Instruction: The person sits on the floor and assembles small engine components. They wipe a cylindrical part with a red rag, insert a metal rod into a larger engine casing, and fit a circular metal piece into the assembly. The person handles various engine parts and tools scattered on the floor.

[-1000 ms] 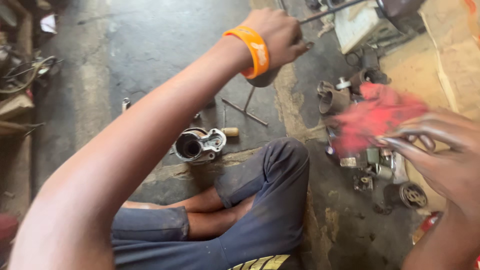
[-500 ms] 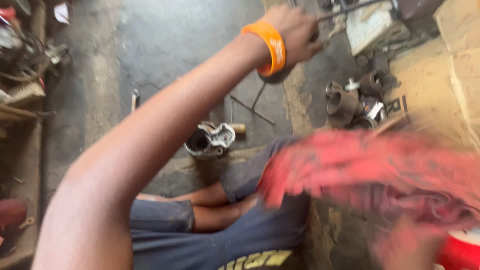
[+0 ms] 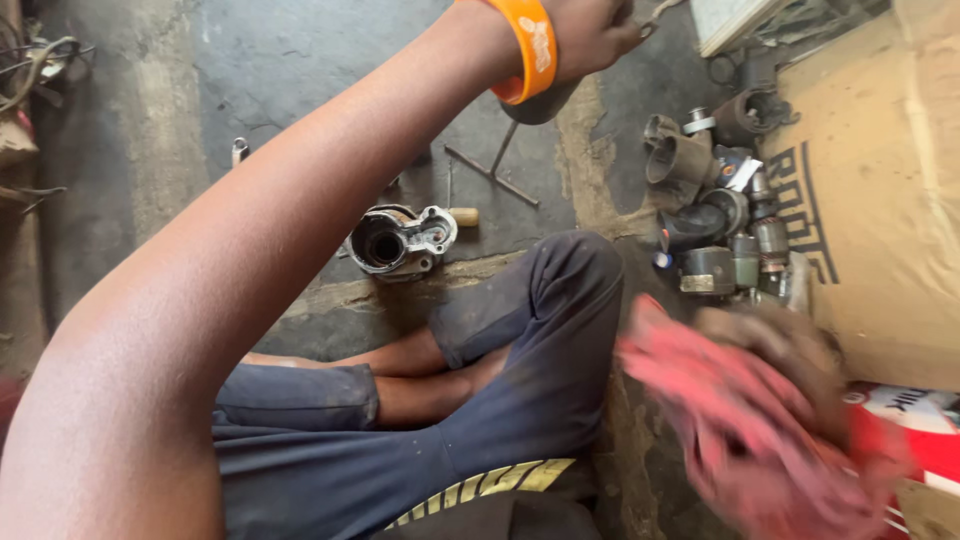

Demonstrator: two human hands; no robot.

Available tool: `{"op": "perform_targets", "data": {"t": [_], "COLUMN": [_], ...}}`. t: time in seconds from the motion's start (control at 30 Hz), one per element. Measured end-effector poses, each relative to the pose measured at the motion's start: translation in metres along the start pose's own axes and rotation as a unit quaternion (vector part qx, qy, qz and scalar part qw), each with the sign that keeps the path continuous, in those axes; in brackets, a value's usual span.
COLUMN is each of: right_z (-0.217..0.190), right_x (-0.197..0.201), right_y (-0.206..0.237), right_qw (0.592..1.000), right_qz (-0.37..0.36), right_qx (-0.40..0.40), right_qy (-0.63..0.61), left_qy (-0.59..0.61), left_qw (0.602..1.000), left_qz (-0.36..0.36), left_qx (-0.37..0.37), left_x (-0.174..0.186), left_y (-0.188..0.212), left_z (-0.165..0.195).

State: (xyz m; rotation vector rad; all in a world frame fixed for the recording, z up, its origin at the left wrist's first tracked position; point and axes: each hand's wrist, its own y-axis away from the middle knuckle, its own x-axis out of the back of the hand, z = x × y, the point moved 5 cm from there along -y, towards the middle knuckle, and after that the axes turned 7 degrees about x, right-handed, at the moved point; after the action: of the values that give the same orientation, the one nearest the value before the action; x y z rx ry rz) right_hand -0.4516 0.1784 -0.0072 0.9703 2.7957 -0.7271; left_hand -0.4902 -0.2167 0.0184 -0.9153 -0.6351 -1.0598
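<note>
The left hand [image 3: 590, 35] reaches far forward over the floor [image 3: 300, 60], fist closed around a thin metal rod [image 3: 660, 12] at the frame's top edge. The right hand [image 3: 790, 350], blurred, clutches a red rag [image 3: 750, 430] beside the bent knee, close to the cluster of metal parts [image 3: 715, 210] along the cardboard sheet [image 3: 880, 200]. A metal housing [image 3: 400, 240] lies on the floor just ahead of the shins.

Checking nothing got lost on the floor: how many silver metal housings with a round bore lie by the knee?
1: the silver metal housing lies on the concrete floor left of the bent knee. Others may hide among the dark metal parts by the cardboard.

A repair workshop, floor level. Greasy concrete floor [image 3: 300, 60], a heap of metal motor parts [image 3: 720, 220], a loose housing [image 3: 400, 240]. Flattened cardboard [image 3: 880, 200] alongside.
</note>
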Motion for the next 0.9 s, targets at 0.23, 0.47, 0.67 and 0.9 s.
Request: {"op": "perform_targets", "data": {"t": [0.23, 0.47, 0.67, 0.9], "right_z": [0.033, 0.028, 0.092, 0.094], "right_x": [-0.025, 0.008, 0.05, 0.074], "right_y": [0.01, -0.028, 0.031, 0.052], "right_qw": [0.973, 0.999, 0.935, 0.931], "right_qz": [-0.19, 0.021, 0.016, 0.034], "right_qx": [-0.123, -0.032, -0.355, -0.364], "right_qy": [-0.045, -0.036, 0.012, 0.0], "left_qy": [-0.028, -0.038, -0.059, -0.019], "left_qw": [0.999, 0.997, 0.995, 0.999], "left_qz": [-0.028, -0.046, -0.063, -0.034], "left_qx": [0.015, 0.041, 0.039, 0.03], "left_x": [0.016, 0.008, 0.009, 0.001], "left_y": [0.01, 0.01, 0.013, 0.008], "left_z": [0.01, 0.004, 0.006, -0.001]}}
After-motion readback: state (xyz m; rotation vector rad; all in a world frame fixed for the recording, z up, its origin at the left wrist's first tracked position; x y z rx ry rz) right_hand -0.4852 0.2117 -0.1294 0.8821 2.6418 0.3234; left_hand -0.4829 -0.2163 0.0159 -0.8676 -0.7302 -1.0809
